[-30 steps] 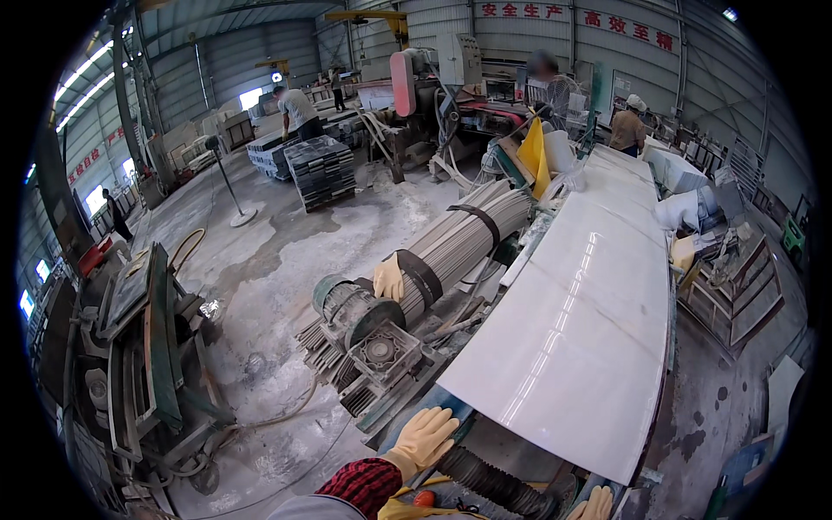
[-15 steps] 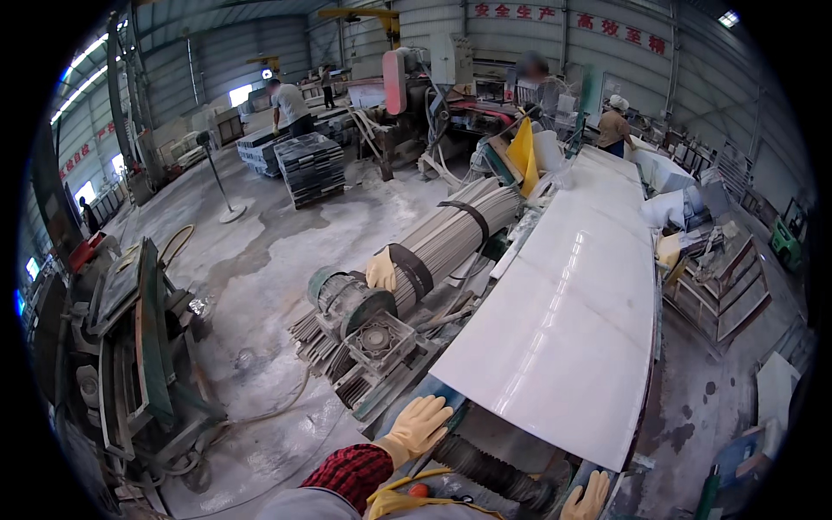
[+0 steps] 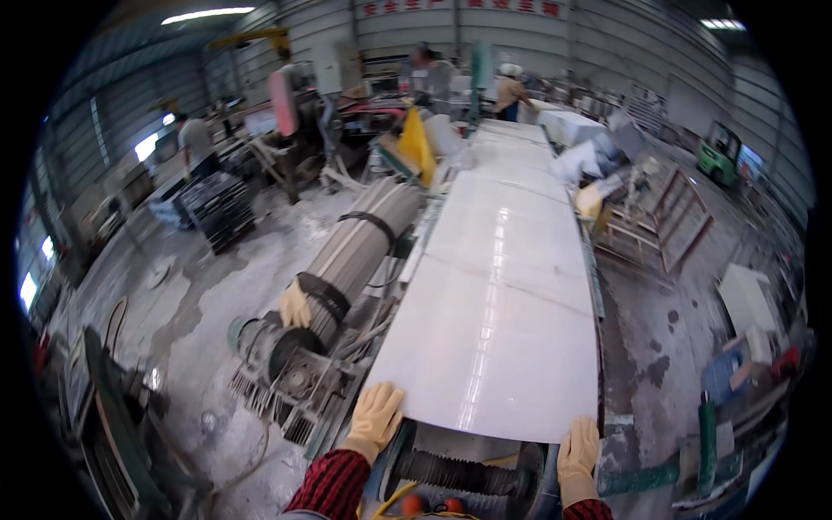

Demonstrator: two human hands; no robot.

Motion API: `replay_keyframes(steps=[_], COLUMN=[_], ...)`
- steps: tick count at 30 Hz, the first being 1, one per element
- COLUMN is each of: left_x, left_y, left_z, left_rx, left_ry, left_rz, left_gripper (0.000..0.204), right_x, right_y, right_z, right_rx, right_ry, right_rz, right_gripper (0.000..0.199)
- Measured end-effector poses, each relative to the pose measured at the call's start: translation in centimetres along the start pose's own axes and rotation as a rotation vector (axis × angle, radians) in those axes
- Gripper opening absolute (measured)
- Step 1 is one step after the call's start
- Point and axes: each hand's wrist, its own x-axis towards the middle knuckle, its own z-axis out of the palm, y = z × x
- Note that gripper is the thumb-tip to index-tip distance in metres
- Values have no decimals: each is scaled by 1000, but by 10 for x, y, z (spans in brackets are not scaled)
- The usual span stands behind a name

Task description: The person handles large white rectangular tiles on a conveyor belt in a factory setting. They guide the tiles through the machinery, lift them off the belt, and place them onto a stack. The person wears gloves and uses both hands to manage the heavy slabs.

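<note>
A long white slab with faint grey veins [image 3: 485, 329], probably stone, stretches away from me over a roller stand. My left hand [image 3: 374, 418], in a cream rubber glove, lies with fingers stretched at the slab's near left corner, touching or very close to its edge. By the near right corner is my right hand [image 3: 579, 452], gloved alike, its fingers extended beside the edge. Neither palm shows. Between my hands, below the slab's near end, runs a dark ribbed roller [image 3: 455, 473].
Left of the slab stand a dusty motor [image 3: 276, 351] and a strapped bundle of strips [image 3: 360, 247] with a loose glove [image 3: 295, 305] on it. A yellow sheet [image 3: 417, 147] hangs farther back. On the right are a metal frame [image 3: 663, 225] and a green forklift [image 3: 718, 158]. People stand at the back.
My view has swung to the right. The left hand has moved from the frame beside the slab to its near left corner; the right hand has come up beside the right corner.
</note>
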Motion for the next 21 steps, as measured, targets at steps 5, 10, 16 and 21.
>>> replay_keyframes(steps=[5, 10, 16, 21], left_x=[-1, 4, -1, -2], left_y=[-2, 2, 0, 2], left_z=[0, -3, -2, -3], left_rx=[-44, 38, 37, 51], left_ry=[-169, -163, -188, -172], left_rz=[-85, -40, -57, -61], left_gripper=[51, 53, 55, 53], right_x=[18, 27, 29, 25], right_y=[-23, -31, -31, -29], right_z=[-23, -33, -32, -32], right_rx=[28, 62, 55, 72], right_ry=[-8, -78, -40, -72], right_rz=[4, 97, 72, 96], right_gripper=[34, 31, 31, 33])
